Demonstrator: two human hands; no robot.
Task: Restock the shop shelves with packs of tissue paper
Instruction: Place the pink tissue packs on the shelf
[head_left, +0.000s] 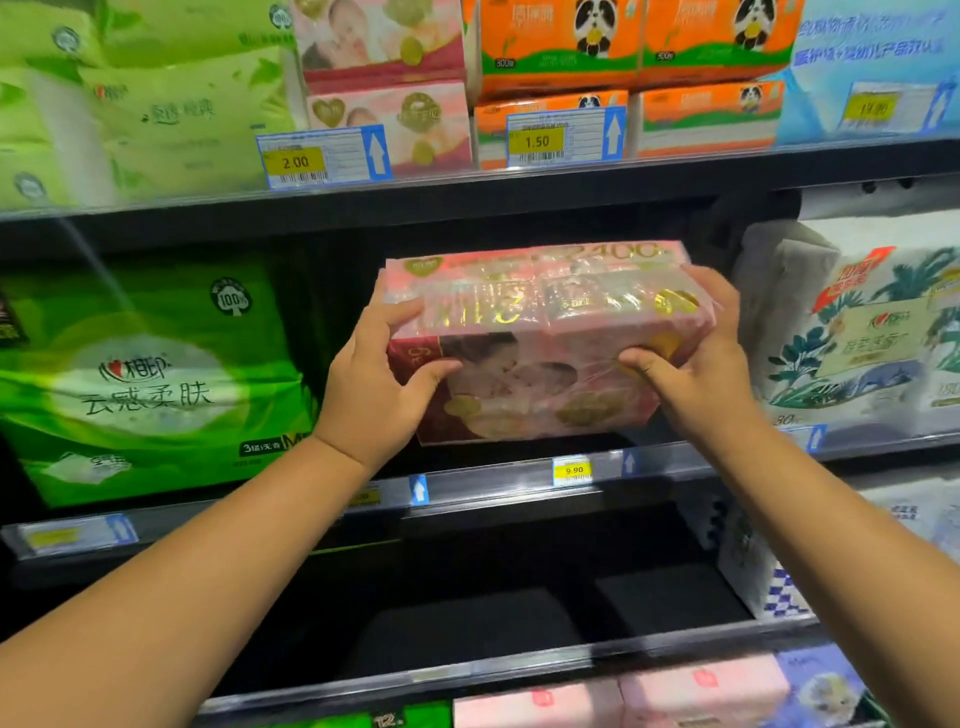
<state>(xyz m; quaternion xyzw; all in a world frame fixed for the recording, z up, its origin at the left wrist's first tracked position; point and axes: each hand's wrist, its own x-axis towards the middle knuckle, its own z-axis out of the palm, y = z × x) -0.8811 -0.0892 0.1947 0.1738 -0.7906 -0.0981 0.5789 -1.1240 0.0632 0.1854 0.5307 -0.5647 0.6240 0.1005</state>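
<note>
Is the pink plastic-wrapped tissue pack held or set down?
Held: left hand and right hand grip the pink pack by its ends.

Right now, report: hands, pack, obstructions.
Both gripping pink tissue pack: left hand, right hand. Pack at middle shelf, between green pack and white pack. Gap behind looks free.

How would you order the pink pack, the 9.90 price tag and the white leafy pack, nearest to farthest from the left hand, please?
1. pink pack, gripped by the left hand.
2. 9.90 price tag, shelf edge, lower right.
3. white leafy pack, far right.
</note>
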